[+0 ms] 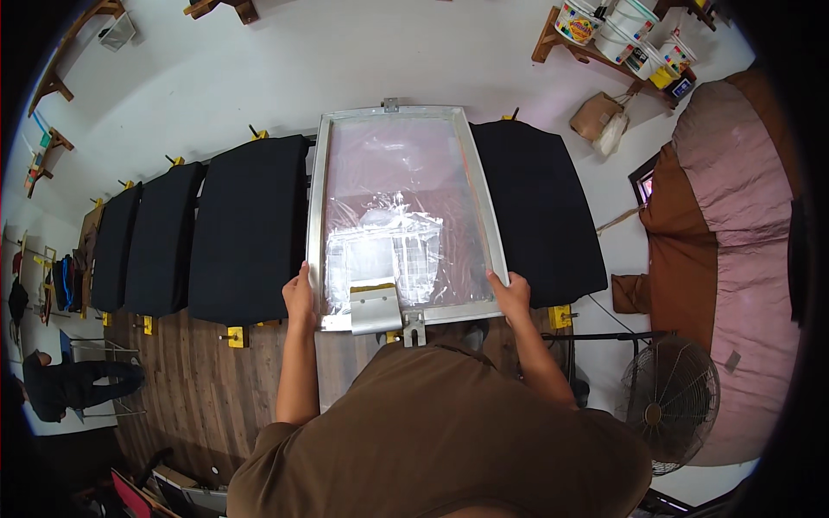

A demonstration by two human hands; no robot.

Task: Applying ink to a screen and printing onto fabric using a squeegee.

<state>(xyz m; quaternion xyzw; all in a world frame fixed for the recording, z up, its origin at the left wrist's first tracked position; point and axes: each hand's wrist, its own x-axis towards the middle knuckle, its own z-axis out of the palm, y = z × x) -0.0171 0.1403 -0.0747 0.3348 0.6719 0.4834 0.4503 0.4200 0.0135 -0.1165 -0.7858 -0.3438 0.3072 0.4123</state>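
A screen printing frame (479,181) with a metal rim and a shiny, see-through mesh lies lengthwise before me. My left hand (299,298) grips its near left edge, thumb on top. At the near right corner, my right hand (511,295) is closed on the rim in the same way. A wide metal squeegee (376,311) with a yellowish strip along its edge rests at the frame's near end, between my hands and touching neither. Metal brackets sit at the middle of the frame's far and near ends. Whatever lies beneath the mesh is hard to make out.
Black cloth-covered boards (246,226) line up on the left, and another black board (537,211) is at the right. Yellow clamps (233,337) stick out below them. A standing fan (669,406) is near right. Buckets (617,39) fill a wall shelf. Another person (78,384) is far left.
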